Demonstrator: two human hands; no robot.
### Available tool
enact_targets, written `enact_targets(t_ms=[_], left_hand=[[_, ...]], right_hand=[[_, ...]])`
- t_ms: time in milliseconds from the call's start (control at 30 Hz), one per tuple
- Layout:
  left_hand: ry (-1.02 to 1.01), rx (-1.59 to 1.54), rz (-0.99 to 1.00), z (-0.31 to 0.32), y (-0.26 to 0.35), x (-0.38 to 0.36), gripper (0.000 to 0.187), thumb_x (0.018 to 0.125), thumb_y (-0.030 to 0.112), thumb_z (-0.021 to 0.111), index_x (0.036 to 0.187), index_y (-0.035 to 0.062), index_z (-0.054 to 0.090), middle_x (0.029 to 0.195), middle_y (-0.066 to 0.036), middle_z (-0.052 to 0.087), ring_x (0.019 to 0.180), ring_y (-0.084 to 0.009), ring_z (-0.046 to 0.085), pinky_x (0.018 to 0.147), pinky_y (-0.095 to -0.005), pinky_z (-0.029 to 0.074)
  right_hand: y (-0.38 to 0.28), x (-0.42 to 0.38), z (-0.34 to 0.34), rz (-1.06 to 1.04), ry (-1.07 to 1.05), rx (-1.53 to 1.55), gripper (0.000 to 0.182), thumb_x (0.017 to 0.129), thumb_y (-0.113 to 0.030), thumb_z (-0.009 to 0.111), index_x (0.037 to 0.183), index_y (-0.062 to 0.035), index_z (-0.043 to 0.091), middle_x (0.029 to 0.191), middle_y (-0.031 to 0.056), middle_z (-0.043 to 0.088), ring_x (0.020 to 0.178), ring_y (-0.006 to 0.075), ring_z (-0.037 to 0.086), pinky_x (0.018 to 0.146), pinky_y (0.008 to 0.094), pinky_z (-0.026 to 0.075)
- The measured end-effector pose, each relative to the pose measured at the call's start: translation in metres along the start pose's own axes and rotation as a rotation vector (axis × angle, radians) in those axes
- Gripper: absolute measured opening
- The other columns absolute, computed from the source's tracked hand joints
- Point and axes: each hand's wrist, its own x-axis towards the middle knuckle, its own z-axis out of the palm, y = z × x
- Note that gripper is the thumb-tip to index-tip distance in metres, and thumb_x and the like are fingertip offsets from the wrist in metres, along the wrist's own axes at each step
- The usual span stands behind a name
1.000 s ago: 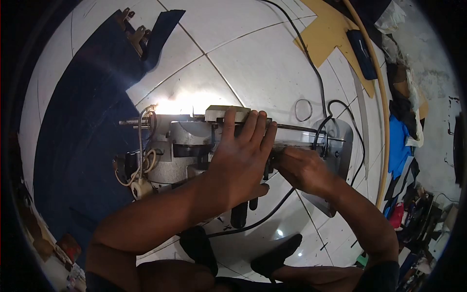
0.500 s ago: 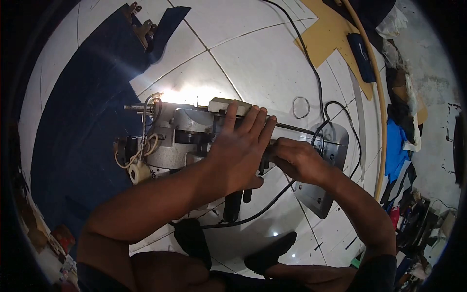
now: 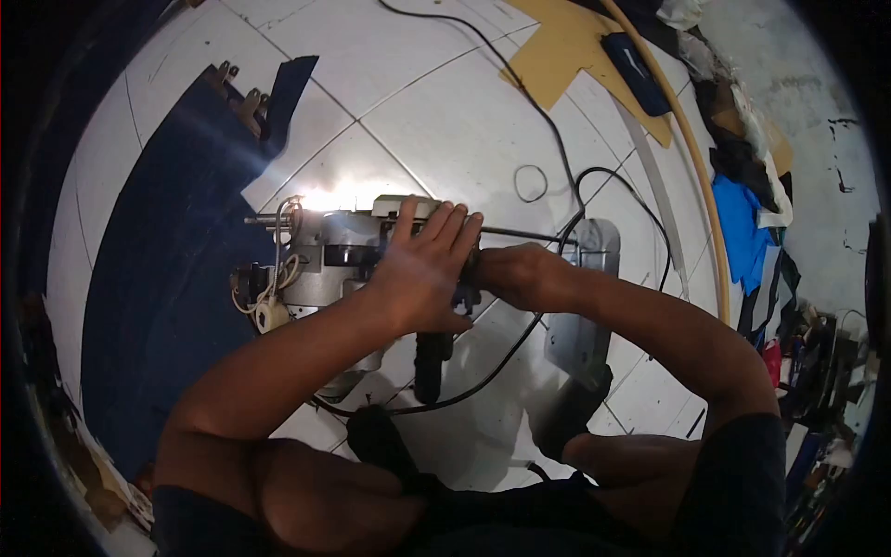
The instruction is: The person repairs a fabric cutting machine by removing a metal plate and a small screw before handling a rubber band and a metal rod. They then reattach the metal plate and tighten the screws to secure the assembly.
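Since the earlier frames my view has turned a little, so the cutting machine sits lower and more to the left, and my right hand has come closer to my left hand, the two almost touching. The machine lies on its side on the white tiled floor, just beside the dark blue cloth. My left hand lies flat and spread on the machine body, fingers stretched out, pressing rather than gripping. My right hand is curled closed around a part near the middle of the machine; what exactly it grips I cannot tell. I judge the machine heavy, stiff metal, best held at the black handle or the motor housing. Its black cable runs loose behind the machine.
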Motion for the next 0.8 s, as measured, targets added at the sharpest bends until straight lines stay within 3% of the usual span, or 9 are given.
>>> enact_targets(t_ms=[167, 267, 367, 467, 567, 667, 767, 800], left_hand=[[-0.047, 0.007, 0.056, -0.005, 0.005, -0.008, 0.123, 0.067, 0.061, 0.083, 0.158, -0.0001, 0.025, 0.158, -0.024, 0.036, 0.151, -0.0378, 0.030, 0.123, -0.0638, 0.009], [-0.079, 0.035, 0.040, -0.017, 0.013, -0.009, 0.118, 0.067, 0.054, 0.085, 0.156, 0.0000, 0.029, 0.156, -0.025, 0.037, 0.150, -0.0398, 0.032, 0.122, -0.0630, 0.015], [0.030, -0.142, 0.040, -0.034, 0.022, -0.018, 0.106, 0.069, 0.045, 0.087, 0.153, 0.0032, 0.037, 0.155, -0.025, 0.039, 0.148, -0.0412, 0.034, 0.121, -0.0590, 0.024], [0.094, -0.153, -0.120, -0.057, 0.039, -0.044, 0.084, 0.074, 0.037, 0.083, 0.145, 0.0065, 0.050, 0.147, -0.022, 0.047, 0.142, -0.0408, 0.041, 0.118, -0.0525, 0.032], [0.104, -0.086, -0.350, -0.085, 0.065, -0.076, 0.069, 0.076, 0.025, 0.082, 0.138, 0.0082, 0.058, 0.145, -0.019, 0.049, 0.137, -0.0395, 0.047, 0.111, -0.0494, 0.040], [0.128, -0.143, -0.552, -0.102, 0.097, -0.105, 0.056, 0.077, 0.018, 0.081, 0.129, 0.0071, 0.065, 0.133, -0.017, 0.059, 0.124, -0.0361, 0.058, 0.103, -0.0460, 0.047], [0.133, -0.337, -0.683, -0.101, 0.129, -0.126, 0.046, 0.079, 0.015, 0.081, 0.122, 0.0068, 0.068, 0.113, -0.015, 0.069, 0.104, -0.0332, 0.067, 0.092, -0.0429, 0.052], [0.137, -0.376, -0.718, -0.101, 0.140, -0.122, 0.039, 0.081, 0.017, 0.080, 0.117, 0.0060, 0.070, 0.099, -0.013, 0.071, 0.092, -0.0318, 0.069, 0.085, -0.0419, 0.054]], right_hand=[[0.000, -0.007, 0.008, -0.029, -0.085, -0.089, 0.010, 0.087, -0.009, 0.066, 0.097, -0.0082, 0.067, 0.099, 0.0081, 0.066, 0.093, 0.0281, 0.070, 0.077, 0.0406, 0.060], [0.009, -0.006, 0.005, -0.111, -0.012, -0.090, 0.011, 0.087, -0.012, 0.067, 0.098, -0.0085, 0.066, 0.099, 0.0085, 0.065, 0.090, 0.0278, 0.071, 0.072, 0.0398, 0.060], [0.019, -0.005, 0.004, -0.220, -0.006, -0.052, 0.010, 0.088, -0.013, 0.067, 0.096, -0.0080, 0.065, 0.098, 0.0089, 0.065, 0.088, 0.0279, 0.071, 0.070, 0.0397, 0.060], [0.031, -0.001, 0.005, -0.359, 0.018, 0.042, 0.008, 0.088, -0.011, 0.064, 0.095, -0.0068, 0.063, 0.096, 0.0083, 0.064, 0.085, 0.0284, 0.071, 0.068, 0.0410, 0.060], [0.046, 0.008, 0.012, -0.424, -0.037, -0.053, 0.011, 0.086, -0.014, 0.069, 0.094, -0.0094, 0.064, 0.090, 0.0064, 0.061, 0.079, 0.0267, 0.068, 0.061, 0.0394, 0.058], [0.052, 0.011, 0.006, -0.460, -0.052, 0.047, 0.010, 0.088, -0.014, 0.068, 0.097, -0.0095, 0.065, 0.091, 0.0074, 0.063, 0.080, 0.0277, 0.069, 0.063, 0.0404, 0.058], [0.063, 0.017, -0.014, -0.315, -0.024, 0.103, 0.010, 0.091, -0.016, 0.067, 0.098, -0.0087, 0.067, 0.091, 0.0089, 0.066, 0.081, 0.0283, 0.069, 0.066, 0.0420, 0.057], [0.058, 0.021, -0.036, -0.251, -0.035, 0.094, 0.011, 0.094, -0.018, 0.067, 0.094, -0.0072, 0.069, 0.088, 0.0100, 0.068, 0.080, 0.0293, 0.069, 0.068, 0.0427, 0.056]])
